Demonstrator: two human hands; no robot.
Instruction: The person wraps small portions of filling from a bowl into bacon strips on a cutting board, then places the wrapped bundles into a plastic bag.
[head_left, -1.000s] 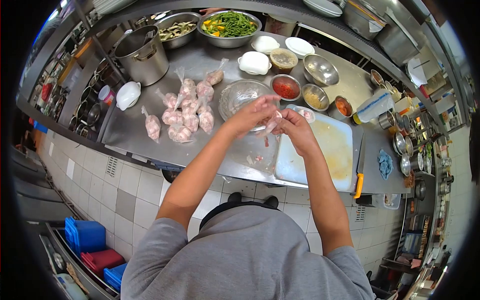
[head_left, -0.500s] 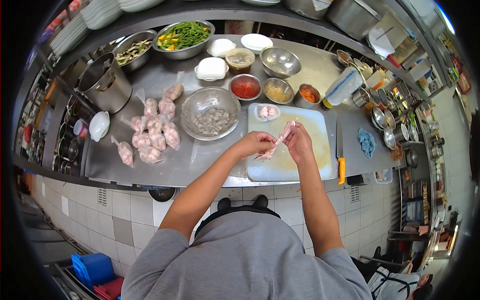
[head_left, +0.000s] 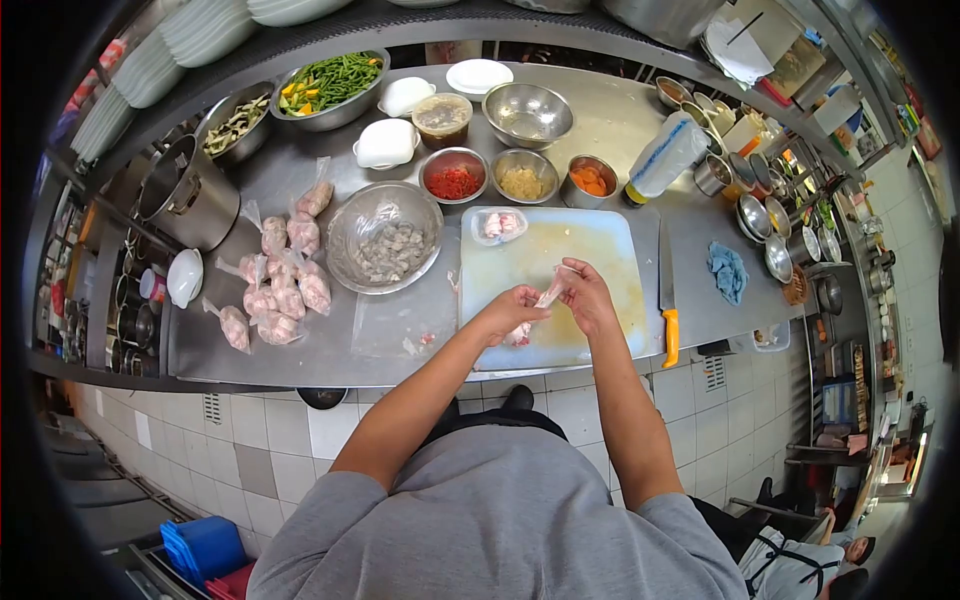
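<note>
A small clear plastic bag (head_left: pixel 549 297) of pinkish raw meat is stretched between my two hands above the cutting board (head_left: pixel 600 238). My left hand (head_left: pixel 512 312) pinches it on the left, where pink meat shows below the fingers. My right hand (head_left: pixel 586 294) grips the upper end of the bag. A clear tub (head_left: pixel 498 226) of pink and white pieces sits on the board's far left corner. Right of the board lies a knife (head_left: pixel 668 300) with a yellow handle. To the left stands a steel bowl (head_left: pixel 385 238) of greyish shrimp-like pieces.
Several knotted bags of meat (head_left: pixel 285 292) lie at left, beside a tall steel pot (head_left: pixel 205 205). Bowls of chopped red (head_left: pixel 453 182) and pale yellow food (head_left: pixel 522 182) line the back. A blue cloth (head_left: pixel 728 273) lies at right. A person (head_left: pixel 785 555) is at lower right.
My view has shifted, so the table items sit further left. The bag between my hands has turned, with its film stretched upward and the meat hanging lower beneath my left hand.
</note>
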